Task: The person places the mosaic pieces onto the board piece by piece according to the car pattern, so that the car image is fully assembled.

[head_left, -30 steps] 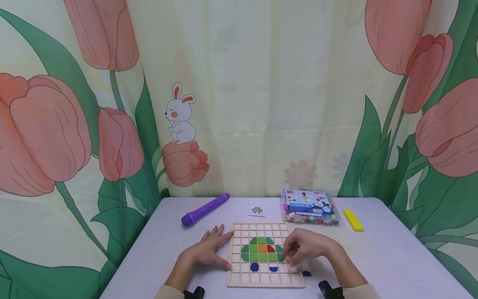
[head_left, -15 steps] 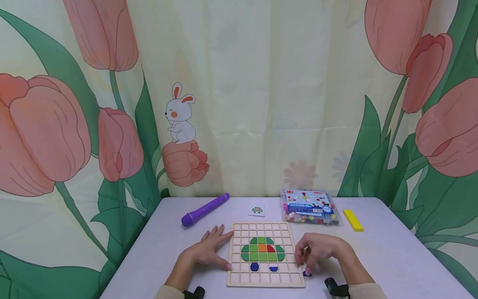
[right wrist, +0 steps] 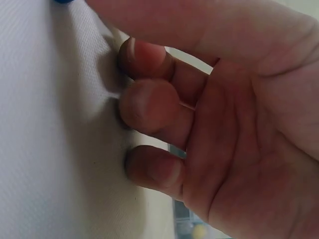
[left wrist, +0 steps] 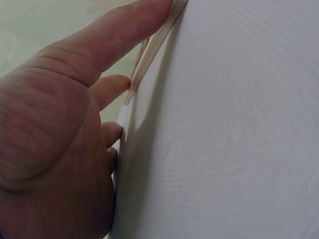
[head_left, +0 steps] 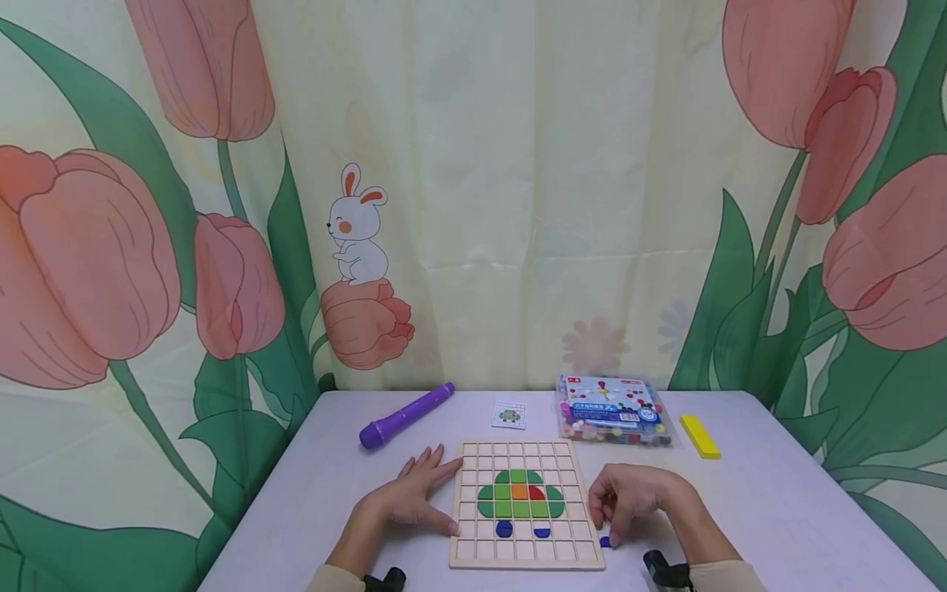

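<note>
My left hand (head_left: 414, 492) is spread at the left edge of a wooden grid board (head_left: 528, 564), thumb and fingers touching its frame. In the left wrist view, the thumb of the left hand (left wrist: 55, 119) reaches the board's wooden edge (left wrist: 157, 52). Green, orange and red tiles (head_left: 520, 492) form a rounded figure on the grid. Below them lie a blue round shape (head_left: 505, 529) and a blue half-round tile (head_left: 542, 533). Just off the right edge, my right hand (head_left: 635, 495) pinches a blue tile (head_left: 605, 542) at the tabletop, its other fingers (right wrist: 149, 105) curled.
Behind the board lie a small pattern card (head_left: 509, 415), a purple microphone-shaped toy (head_left: 407, 416) and a clear box of coloured pieces (head_left: 616, 411). A yellow block (head_left: 699, 437) rests at the right. The white table (head_left: 769, 493) meets a tulip-printed curtain (head_left: 481, 205).
The right hand has moved from over the board's right side, right and down to the blue tile beside it. That tile has shifted slightly left. The left hand stays put.
</note>
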`<action>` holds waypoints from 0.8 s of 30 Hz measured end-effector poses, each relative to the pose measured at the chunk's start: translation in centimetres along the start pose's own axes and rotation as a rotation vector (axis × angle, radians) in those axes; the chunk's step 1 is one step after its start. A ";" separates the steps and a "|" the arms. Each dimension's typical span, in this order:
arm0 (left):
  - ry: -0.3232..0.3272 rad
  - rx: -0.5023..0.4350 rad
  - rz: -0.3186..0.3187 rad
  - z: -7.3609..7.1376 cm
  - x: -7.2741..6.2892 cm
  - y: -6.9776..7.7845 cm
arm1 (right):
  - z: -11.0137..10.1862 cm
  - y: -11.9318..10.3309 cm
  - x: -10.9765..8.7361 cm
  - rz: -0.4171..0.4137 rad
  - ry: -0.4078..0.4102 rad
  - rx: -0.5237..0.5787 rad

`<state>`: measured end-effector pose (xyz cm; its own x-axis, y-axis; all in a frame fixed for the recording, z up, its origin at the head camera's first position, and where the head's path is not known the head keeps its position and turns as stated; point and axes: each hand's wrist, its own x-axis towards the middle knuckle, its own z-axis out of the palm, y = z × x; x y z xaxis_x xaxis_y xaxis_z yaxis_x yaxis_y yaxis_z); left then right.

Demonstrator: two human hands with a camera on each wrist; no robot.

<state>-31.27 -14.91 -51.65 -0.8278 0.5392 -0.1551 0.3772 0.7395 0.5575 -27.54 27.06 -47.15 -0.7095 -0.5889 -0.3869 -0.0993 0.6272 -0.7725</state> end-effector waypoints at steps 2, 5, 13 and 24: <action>0.000 0.000 0.001 0.0 0.0 0.0 | 0.1 0.0 0.0 0.017 0.017 -0.019; -0.002 -0.001 0.002 -0.1 0.1 0.0 | 0.2 -0.1 0.1 0.034 0.031 -0.040; -0.004 -0.002 0.003 0.0 -0.1 0.1 | 0.3 -0.1 -0.1 0.044 0.080 -0.069; -0.006 -0.011 -0.011 -0.1 -0.1 0.1 | 0.3 -0.1 0.0 0.073 0.133 -0.084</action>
<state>-31.21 -14.89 -51.46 -0.8295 0.5332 -0.1665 0.3630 0.7410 0.5649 -27.31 26.85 -47.27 -0.8025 -0.4712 -0.3660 -0.0980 0.7091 -0.6982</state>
